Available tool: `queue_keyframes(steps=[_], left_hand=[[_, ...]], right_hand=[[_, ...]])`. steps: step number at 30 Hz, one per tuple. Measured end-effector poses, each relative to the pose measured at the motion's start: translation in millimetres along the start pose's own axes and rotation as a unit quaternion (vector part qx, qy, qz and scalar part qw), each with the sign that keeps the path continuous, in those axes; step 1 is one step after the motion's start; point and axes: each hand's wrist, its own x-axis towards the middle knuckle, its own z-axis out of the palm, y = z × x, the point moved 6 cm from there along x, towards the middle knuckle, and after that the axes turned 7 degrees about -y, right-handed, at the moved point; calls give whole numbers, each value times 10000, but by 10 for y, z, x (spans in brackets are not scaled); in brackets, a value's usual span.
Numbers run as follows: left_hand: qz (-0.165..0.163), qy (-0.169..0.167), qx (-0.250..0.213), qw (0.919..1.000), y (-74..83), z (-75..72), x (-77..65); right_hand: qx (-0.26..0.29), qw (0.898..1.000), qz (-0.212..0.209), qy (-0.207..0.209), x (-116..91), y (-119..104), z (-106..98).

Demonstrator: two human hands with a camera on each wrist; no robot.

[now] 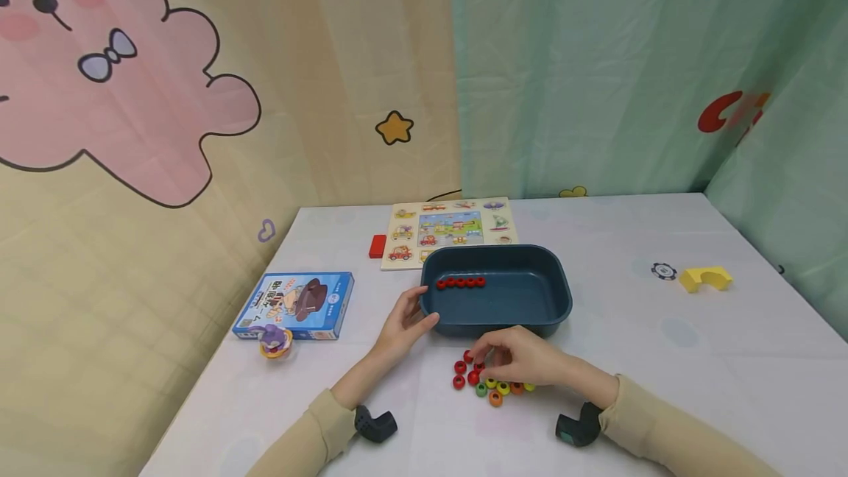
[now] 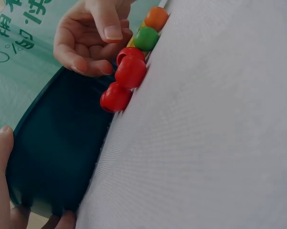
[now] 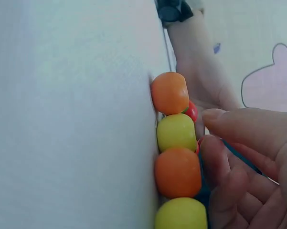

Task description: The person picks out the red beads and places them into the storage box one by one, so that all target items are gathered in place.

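My left hand (image 1: 402,324) holds the left end of a dark blue rectangular tub (image 1: 503,308), with thumb and fingers against its wall. A row of several red beads (image 1: 461,283) lies inside the tub, along its left part. In front of the tub, a group of loose beads lies on the table: red beads (image 1: 459,382), a green bead (image 2: 146,38), orange beads (image 3: 177,172) and yellow beads (image 3: 176,133). Right over this group is my right hand (image 1: 523,358), its fingers loosely bent. The left wrist view shows no bead between its thumb and fingers.
Behind the tub lies a wooden picture puzzle board (image 1: 397,263), with a red block (image 1: 377,246) beside it. At left are a blue box (image 1: 298,304) and a small purple toy figure (image 1: 273,340). A yellow arch block (image 1: 705,278) and a round chip (image 1: 664,271) lie at right.
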Motion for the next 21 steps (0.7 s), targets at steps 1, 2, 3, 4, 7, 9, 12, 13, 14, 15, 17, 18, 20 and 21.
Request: queue_keyframes(steps=[1,2,3,4,7,9,12,13,14,15,17,18,20,21], left_hand=[[-3,2,-2,10000,-2,-1,1],[3,-2,-9,10000,-7,-1,3],[10,-5,-31,10000,-16,-2,7],[10,-6,-45,10000,-29,-6,11],[11,7,-128,9999,-113,-22,41],[-15,45,-130,9999,-183,-33,63],[-33,118,-81,9999,-266,-44,87],[-15,140,-65,9999,-277,-45,89],[-6,158,-54,9999,-284,-45,90],[16,169,-47,9998,-287,-46,90],[25,130,-81,9999,-213,-34,68],[20,128,-76,9999,-212,-34,67],[26,115,-93,9999,-207,-32,64],[15,115,-97,9999,-210,-32,63]], right_hand=[[-20,10000,17,64,-3,21,0],[-46,9999,35,123,-4,39,-2],[-73,9998,51,168,-5,56,-3],[-106,9997,78,195,-4,68,-5],[-201,9994,157,248,1,103,-5],[-237,9992,222,245,8,118,2],[-293,9987,321,257,18,136,16],[-319,9985,357,263,21,141,21],[-355,9982,395,274,24,145,25],[-400,9978,440,288,26,149,29],[-521,9968,518,327,30,157,33],[-567,9963,541,345,31,159,34],[-639,9957,564,370,30,162,36],[-662,9955,563,378,29,163,36]])
